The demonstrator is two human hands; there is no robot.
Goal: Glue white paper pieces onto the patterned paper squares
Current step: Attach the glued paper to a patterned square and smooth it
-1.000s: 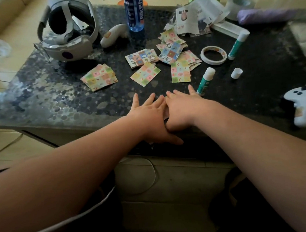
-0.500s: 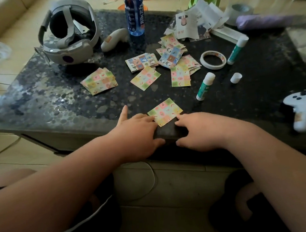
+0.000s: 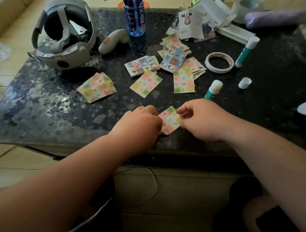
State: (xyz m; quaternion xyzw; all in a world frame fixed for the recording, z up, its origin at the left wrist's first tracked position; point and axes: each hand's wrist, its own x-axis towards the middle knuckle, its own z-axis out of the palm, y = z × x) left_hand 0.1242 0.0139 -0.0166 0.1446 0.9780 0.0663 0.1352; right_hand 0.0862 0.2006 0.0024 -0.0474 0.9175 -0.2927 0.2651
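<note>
Both hands close on one patterned paper square (image 3: 169, 119) at the near edge of the table (image 3: 38, 110). The right hand (image 3: 204, 121) pinches its right edge between thumb and forefinger. The left hand (image 3: 140, 125) has its fingers curled onto the left edge, though the knuckles hide the fingertips, so that hold reads as a pinch rather than plainly showing as one. The square sits between the hands, pattern side up. Whether it has left the surface I cannot tell.

A second ago both palms lay flat and side by side over this spot, covering the paper. Half a second ago the fingers had drawn back and the square lay bare between them. Now they curl in and take it by the edges. My reading is that the pressing-down is over and this piece, if a white paper sits glued beneath it, is finished and about to be moved off. No white piece shows from this side.

The uncapped glue stick (image 3: 213, 90) stands just beyond the right hand, its cap (image 3: 244, 83) apart to the right, and a second glue stick (image 3: 247, 51) lies near the tape roll (image 3: 219, 62). More patterned squares wait in loose stacks (image 3: 97, 87) across the middle of the table, so plenty of the task looks to be left. A VR headset (image 3: 64, 40) and a blue bottle (image 3: 134, 13) stand at the far side.
</note>
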